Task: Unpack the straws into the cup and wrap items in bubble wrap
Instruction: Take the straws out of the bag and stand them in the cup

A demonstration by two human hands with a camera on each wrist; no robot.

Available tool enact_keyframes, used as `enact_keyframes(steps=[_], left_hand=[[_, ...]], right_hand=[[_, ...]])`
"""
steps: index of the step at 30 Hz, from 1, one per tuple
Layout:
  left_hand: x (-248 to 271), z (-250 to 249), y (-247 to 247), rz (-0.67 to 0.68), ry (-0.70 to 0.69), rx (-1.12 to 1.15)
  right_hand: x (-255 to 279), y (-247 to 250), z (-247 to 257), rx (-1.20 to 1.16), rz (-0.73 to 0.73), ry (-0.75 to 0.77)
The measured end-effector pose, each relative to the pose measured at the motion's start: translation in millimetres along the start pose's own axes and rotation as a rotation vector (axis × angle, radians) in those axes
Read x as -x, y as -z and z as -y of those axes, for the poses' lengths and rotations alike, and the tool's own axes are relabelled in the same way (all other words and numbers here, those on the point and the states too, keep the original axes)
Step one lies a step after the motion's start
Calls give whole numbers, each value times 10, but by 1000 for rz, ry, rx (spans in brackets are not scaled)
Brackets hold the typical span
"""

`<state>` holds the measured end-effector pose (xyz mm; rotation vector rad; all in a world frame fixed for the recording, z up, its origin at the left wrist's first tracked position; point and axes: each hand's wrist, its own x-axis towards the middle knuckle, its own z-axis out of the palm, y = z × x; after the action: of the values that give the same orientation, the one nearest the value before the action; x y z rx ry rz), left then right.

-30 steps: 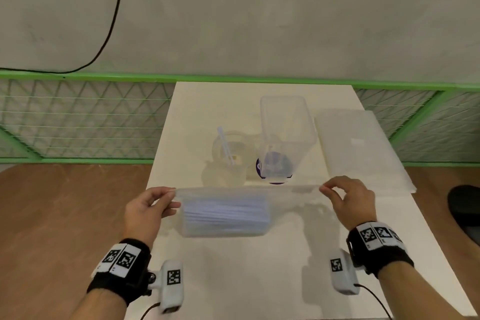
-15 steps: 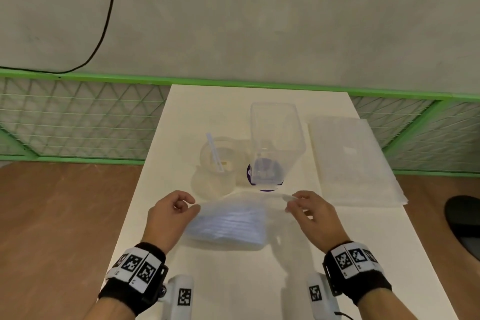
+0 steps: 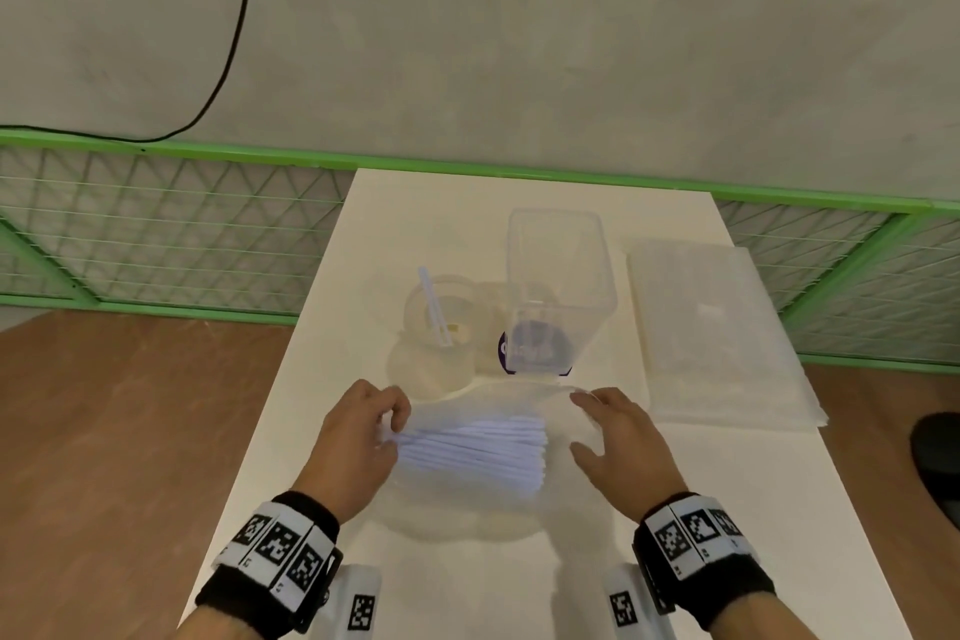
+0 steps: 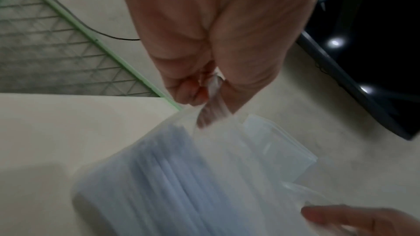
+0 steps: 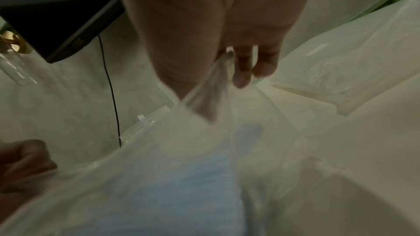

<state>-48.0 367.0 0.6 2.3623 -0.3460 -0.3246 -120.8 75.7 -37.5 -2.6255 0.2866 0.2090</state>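
One straw is seen already in the round cup near the table's middle, while the rest remain bagged in the clear straw bag, pinched by the left hand and right hand at opposite ends near the front edge, bubble wrap untouched.

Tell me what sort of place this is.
Probably a staged recording or test area, not a home: a bare white table against a grey wall, green mesh fencing around it, and tracking markers on both wrists.
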Motion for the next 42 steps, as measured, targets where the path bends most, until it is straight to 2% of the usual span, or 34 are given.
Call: enact_keyframes(steps=[2, 4, 8, 11, 14, 19, 22, 25, 30, 34, 37, 42], left_hand=[[-21, 62, -28, 2, -62, -74], [-41, 106, -44, -3, -50, -220], [-44, 154, -110, 163, 202, -564], [-72, 179, -166, 310, 334, -479], [-130, 249, -229, 390, 350, -263], [-184, 282, -283, 274, 399, 79], [-240, 275, -333, 173, 470, 275], [-250, 328, -368, 167, 500, 413], [-181, 318, -333, 183, 365, 264], [-208, 296, -345, 170, 358, 302], [-229, 277, -329, 119, 402, 353], [-245, 247, -317, 39, 357, 237]], right_hand=[[-14, 3, -3, 39, -80, -13], [-28, 4, -3, 105, -75, -22], [-2, -9, 54, 271, 71, -79], [-9, -99, 47, 278, 183, -119], [-43, -191, 50, 143, 292, -142], [-82, -375, 24, -117, 399, -106], [-59, -383, 67, -212, 391, -114], [-63, -334, 69, -238, 346, -142], [-141, -154, 21, -281, 302, -160], [-200, -26, 73, -261, 151, -74], [-195, 16, 87, -301, 121, 11], [-227, -37, 82, -206, 11, -40]])
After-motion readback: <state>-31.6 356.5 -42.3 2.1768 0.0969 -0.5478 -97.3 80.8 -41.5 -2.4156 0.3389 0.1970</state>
